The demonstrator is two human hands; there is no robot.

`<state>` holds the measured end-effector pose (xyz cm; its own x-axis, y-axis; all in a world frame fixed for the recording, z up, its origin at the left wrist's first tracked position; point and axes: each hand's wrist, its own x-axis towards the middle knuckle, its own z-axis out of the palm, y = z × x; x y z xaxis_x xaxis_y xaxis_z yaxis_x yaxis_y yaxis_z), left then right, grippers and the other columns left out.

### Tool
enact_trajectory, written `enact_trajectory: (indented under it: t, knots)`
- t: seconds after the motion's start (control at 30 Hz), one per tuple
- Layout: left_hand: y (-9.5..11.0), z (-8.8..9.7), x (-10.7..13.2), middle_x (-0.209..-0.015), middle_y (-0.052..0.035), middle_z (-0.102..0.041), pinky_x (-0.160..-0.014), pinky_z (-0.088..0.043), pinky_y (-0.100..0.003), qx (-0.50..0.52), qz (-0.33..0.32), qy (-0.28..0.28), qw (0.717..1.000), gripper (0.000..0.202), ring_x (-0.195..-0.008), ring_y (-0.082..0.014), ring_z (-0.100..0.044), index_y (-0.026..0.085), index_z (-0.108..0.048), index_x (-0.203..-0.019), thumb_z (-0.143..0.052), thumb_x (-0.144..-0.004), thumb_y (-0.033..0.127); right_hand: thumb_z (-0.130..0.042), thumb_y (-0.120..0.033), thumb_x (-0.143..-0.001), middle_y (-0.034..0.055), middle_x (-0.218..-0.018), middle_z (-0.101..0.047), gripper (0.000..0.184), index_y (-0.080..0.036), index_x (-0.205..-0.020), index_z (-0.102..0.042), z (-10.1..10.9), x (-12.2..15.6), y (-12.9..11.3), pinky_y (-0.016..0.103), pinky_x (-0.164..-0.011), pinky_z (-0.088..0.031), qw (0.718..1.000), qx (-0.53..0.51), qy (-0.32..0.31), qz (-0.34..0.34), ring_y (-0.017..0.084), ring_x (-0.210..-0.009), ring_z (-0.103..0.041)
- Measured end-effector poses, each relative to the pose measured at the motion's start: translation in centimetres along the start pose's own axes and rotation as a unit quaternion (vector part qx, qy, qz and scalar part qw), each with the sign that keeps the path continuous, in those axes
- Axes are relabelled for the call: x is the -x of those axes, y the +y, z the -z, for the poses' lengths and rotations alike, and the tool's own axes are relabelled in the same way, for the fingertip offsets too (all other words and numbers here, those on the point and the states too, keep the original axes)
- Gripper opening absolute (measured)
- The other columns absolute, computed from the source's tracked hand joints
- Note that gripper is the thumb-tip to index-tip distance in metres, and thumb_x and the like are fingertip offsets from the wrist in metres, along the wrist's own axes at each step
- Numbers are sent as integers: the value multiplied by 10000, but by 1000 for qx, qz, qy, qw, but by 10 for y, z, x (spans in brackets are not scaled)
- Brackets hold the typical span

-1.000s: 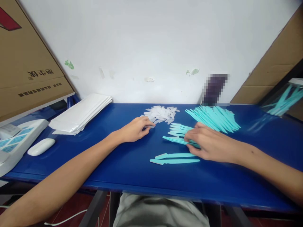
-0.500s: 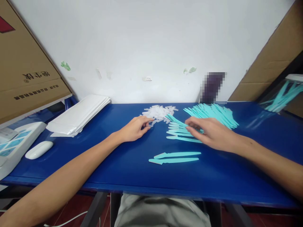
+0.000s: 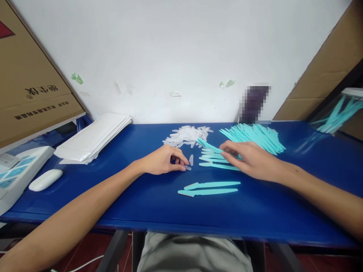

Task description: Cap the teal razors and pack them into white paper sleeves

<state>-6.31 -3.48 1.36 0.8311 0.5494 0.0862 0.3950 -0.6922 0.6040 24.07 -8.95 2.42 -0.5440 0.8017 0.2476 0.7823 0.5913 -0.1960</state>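
Observation:
My left hand (image 3: pixel 166 159) is closed, thumb and fingertips pinching a small translucent blade cap (image 3: pixel 188 167) just above the table. Beside the fingertips is another loose cap (image 3: pixel 191 160). Behind that hand lies a heap of whitish caps (image 3: pixel 188 135). My right hand (image 3: pixel 248 156) grips a turquoise eyebrow razor (image 3: pixel 210 146) by its handle, blade end pointing left. Under it, several capped razors (image 3: pixel 212 164) lie in a row, partly hidden by the hand. Two more razors (image 3: pixel 211 192) rest side by side nearer the front edge.
A large pile of turquoise razors (image 3: pixel 255 136) is at the back right, near a clear container of razors (image 3: pixel 337 113). On the left are white packets (image 3: pixel 93 136), a white mouse-shaped object (image 3: pixel 45 180), a white device (image 3: pixel 25 170) and a cardboard box (image 3: pixel 36 75).
My left hand has moved from the heap of caps toward me and slightly right, bringing a cap along. A loose cap now shows beside its fingertips. My right hand has barely moved.

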Motion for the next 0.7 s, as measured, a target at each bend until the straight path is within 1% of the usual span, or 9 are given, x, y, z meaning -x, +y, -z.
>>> enact_trajectory:
  t: [0.03,0.1,0.17,0.23,0.27,0.33,0.5,0.6,0.7]
  knots:
    - [1,0,0,-961,-66,-707,-726,-499,-268,11,-10,2,1000,180,-841,-167,-645,207,-771,-988,-699,-881,334,-356,-375,-1008,57,-825,-723,281,-201,-1031,-575,0,0,0,310,-624,-431,1000,1,-1,-1,207,-697,-657]
    - [1,-1,-2,-1120,-79,-689,-745,-497,-267,0,-31,11,999,130,-940,-174,-647,213,-772,-946,-687,-893,296,-354,-377,-1011,57,-834,-720,283,-201,-1037,-573,0,0,0,311,-631,-428,1000,1,-2,-2,207,-710,-656]
    - [2,-2,-3,-1292,-73,-631,-803,-494,-274,-31,-51,15,998,125,-1054,-180,-629,220,-753,-968,-645,-926,267,-354,-376,-1014,57,-839,-717,283,-200,-1047,-573,0,0,0,311,-638,-426,1000,0,-5,-1,206,-712,-654]
    - [2,-3,-3,-1346,-61,-616,-910,-473,-300,-64,-69,4,996,141,-1131,-181,-605,222,-720,-1010,-590,-964,250,-355,-372,-1015,59,-847,-717,282,-198,-1058,-573,-1,0,0,313,-647,-426,1000,-2,-10,0,207,-719,-656]
    - [2,-3,-3,-1332,-58,-632,-957,-456,-315,-80,-76,-1,994,146,-1149,-182,-597,222,-703,-1026,-568,-978,248,-356,-371,-1015,60,-850,-718,282,-197,-1061,-573,-1,0,0,314,-652,-428,1000,-3,-13,-1,209,-721,-658]
    - [2,-4,-3,-1274,-58,-670,-985,-441,-331,-108,-83,-5,991,157,-1140,-188,-600,222,-684,-1044,-539,-994,255,-358,-371,-1017,62,-856,-720,280,-197,-1065,-572,-1,0,1,320,-664,-435,1000,-1,-18,-4,214,-730,-662]
    - [-5,-1,-2,-1191,-67,-705,-946,-458,-331,-158,-69,22,985,176,-1090,-204,-595,213,-702,-1049,-542,-993,259,-341,-378,-1030,78,-932,-723,293,-218,-1091,-578,-1,3,5,326,-666,-452,1000,16,-26,7,232,-784,-674]
    - [-11,2,-2,-1075,-51,-742,-918,-470,-328,-163,-68,44,983,176,-1027,-197,-617,222,-725,-1054,-571,-981,264,-328,-379,-1035,92,-976,-722,310,-224,-1137,-576,-2,4,7,338,-677,-468,999,29,-27,21,247,-817,-678]
    - [-15,4,-2,-1021,-43,-755,-877,-488,-303,-153,-72,47,984,189,-951,-179,-668,216,-733,-1069,-577,-979,272,-329,-389,-1032,92,-986,-726,325,-230,-1154,-586,-3,5,6,352,-691,-479,999,30,-24,33,257,-825,-680]
